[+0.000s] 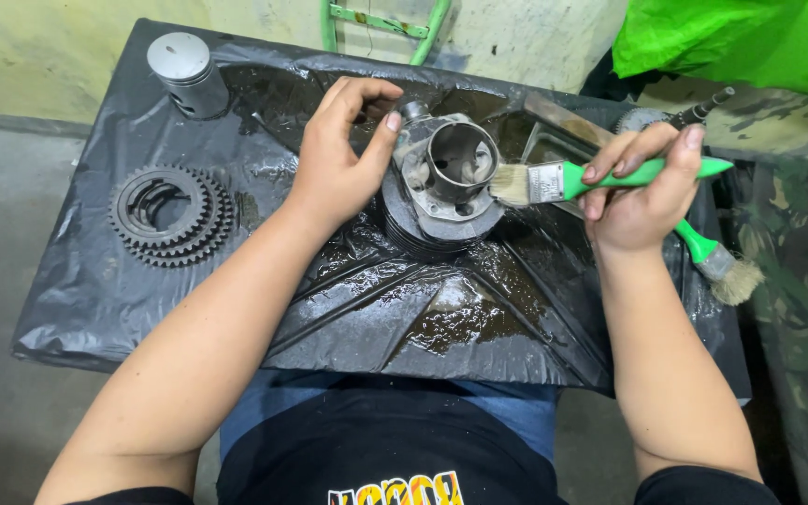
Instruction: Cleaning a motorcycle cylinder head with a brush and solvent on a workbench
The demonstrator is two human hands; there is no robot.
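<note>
Brushing step: left hand [339, 159] fingers clamp cylinder [446, 182]; right hand [642, 187] fingers clamp brush [563, 180]. Next likely needs bristles inside bore.

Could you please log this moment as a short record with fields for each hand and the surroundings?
Left hand: steadies the engine cylinder by its edge.
Right hand: holds a green-handled brush, bristles at the cylinder's bore.
Surface: wet black plastic sheet.
Nearby: gear cluster, piston, second brush.
</note>
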